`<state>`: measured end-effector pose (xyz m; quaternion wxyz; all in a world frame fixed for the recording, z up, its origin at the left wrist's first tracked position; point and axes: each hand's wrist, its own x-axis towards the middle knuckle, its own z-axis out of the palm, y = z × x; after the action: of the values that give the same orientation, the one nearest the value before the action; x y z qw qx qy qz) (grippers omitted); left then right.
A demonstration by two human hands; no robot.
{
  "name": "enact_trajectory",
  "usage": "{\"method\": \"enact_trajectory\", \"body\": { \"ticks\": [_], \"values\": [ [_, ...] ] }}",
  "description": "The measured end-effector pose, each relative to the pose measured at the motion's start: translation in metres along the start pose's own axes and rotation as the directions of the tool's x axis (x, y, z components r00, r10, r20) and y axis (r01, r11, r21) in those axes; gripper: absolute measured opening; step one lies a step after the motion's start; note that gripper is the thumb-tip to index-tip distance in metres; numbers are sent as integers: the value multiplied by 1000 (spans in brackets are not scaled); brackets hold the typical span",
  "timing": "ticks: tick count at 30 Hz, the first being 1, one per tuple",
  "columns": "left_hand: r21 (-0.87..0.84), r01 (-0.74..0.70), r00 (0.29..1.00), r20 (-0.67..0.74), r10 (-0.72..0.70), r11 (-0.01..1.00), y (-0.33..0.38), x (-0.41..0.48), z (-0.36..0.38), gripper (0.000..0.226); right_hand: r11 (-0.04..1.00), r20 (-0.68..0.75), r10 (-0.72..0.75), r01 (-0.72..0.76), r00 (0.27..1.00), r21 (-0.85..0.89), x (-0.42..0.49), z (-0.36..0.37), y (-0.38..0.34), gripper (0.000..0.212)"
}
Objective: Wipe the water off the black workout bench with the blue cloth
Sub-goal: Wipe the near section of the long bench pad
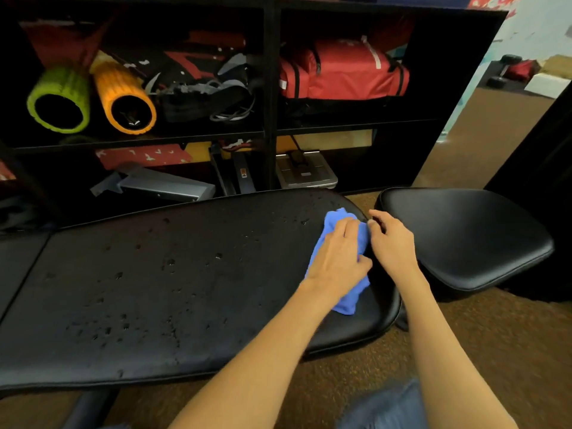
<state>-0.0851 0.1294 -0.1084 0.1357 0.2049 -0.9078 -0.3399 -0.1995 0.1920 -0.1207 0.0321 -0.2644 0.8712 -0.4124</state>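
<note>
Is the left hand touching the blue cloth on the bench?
Touching. The head view shows the left hand lying on top of the blue cloth, which lies on the black bench.

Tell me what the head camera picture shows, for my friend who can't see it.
A person's left hand presses a blue cloth onto a black workout bench dotted with water drops. The right hand rests beside the cloth.

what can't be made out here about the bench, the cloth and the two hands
From the head view, the only one:
- whether the bench pad is wet or dry under the blue cloth: hidden by the cloth and the left hand
- the left hand's grip, pressing or clutching: covered by its own back
- whether the right hand touches the cloth with its fingertips: too blurred
- the bench pad's left end: cut off by the frame edge
- the shelf contents: mostly too dark
</note>
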Motion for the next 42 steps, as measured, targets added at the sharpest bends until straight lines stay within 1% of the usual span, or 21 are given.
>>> {"method": "enact_trajectory", "body": {
  "ticks": [3, 5, 7, 9, 11, 13, 15, 17, 18, 20, 21, 23, 26, 29, 31, 32, 34, 35, 38, 40, 42],
  "values": [
    [-9, -147, 985, 88, 147, 989, -10, -1, -7, 54, 1000, 42, -10, 10, 999, -19, 3, 10, 5, 33],
    [28, -202, 974, 106, 198, 979, -15, 0, -5, 59, 1000, 71, -19, 19, 997, -2, 4, 12, 6, 36],
    [82, -232, 970, 94, 225, 969, -21, 11, -4, 62, 998, 56, -24, 21, 998, 52, 4, 10, 5, 35],
    [151, -211, 976, 85, 200, 966, -25, 30, -1, 63, 995, 29, -7, 4, 1000, 96, 2, 8, 3, 33],
    [192, -155, 988, 55, 147, 969, -26, 51, 2, 63, 994, 25, 3, -6, 1000, 110, 2, 8, 5, 32],
    [191, -90, 996, 24, 87, 977, -22, 67, 3, 60, 993, 30, 20, -24, 999, 113, 4, 9, 10, 32],
    [182, -60, 998, -11, 63, 981, -18, 75, 6, 58, 990, 25, 31, -34, 999, 134, 6, 9, 13, 32],
    [157, -69, 996, -43, 77, 985, -15, 72, 8, 63, 988, 20, 38, -40, 999, 150, 7, 9, 12, 32],
    [135, -70, 997, -33, 75, 988, -14, 67, 9, 58, 987, 18, 44, -46, 999, 152, 7, 9, 12, 32],
    [105, -113, 994, 12, 112, 988, -16, 55, 9, 42, 990, 8, 47, -47, 999, 131, 7, 8, 13, 31],
    [99, -152, 988, 27, 150, 983, -16, 50, 8, 40, 993, 6, 36, -36, 999, 108, 8, 7, 13, 29],
    [83, -208, 977, 54, 204, 975, -18, 43, 3, 43, 996, 14, 18, -19, 1000, 84, 9, 7, 13, 27],
    [58, -222, 973, 74, 217, 973, -23, 53, -2, 40, 996, 28, 23, -25, 999, 90, 10, 8, 13, 28],
    [86, -232, 971, 84, 225, 969, -26, 73, -8, 32, 998, 37, 12, -14, 999, 68, 10, 10, 14, 24],
    [101, -224, 972, 96, 215, 969, -30, 85, -12, 32, 998, 49, -3, 0, 999, 56, 9, 11, 14, 27],
    [114, -188, 979, 103, 177, 975, -34, 91, -15, 33, 999, 58, 2, -4, 998, 43, 9, 12, 14, 32],
    [133, -77, 995, 74, 67, 988, -47, 103, -20, 32, 1000, 68, 11, -11, 998, 9, 9, 11, 15, 39],
    [138, -29, 999, 32, 25, 990, -53, 106, -22, 29, 1000, 69, 5, -5, 998, -3, 9, 11, 14, 40],
    [162, 57, 994, -101, -41, 985, -55, 95, -21, 31, 999, 55, -15, 17, 998, -36, 10, 12, 13, 41],
    [191, 51, 989, -148, -22, 980, -48, 80, -12, 35, 999, 34, -20, 21, 999, -44, 12, 13, 13, 40],
    [160, -2, 989, -145, 25, 987, -37, 69, 0, 39, 999, 31, -33, 34, 999, -36, 11, 14, 12, 34]
  ]
}}
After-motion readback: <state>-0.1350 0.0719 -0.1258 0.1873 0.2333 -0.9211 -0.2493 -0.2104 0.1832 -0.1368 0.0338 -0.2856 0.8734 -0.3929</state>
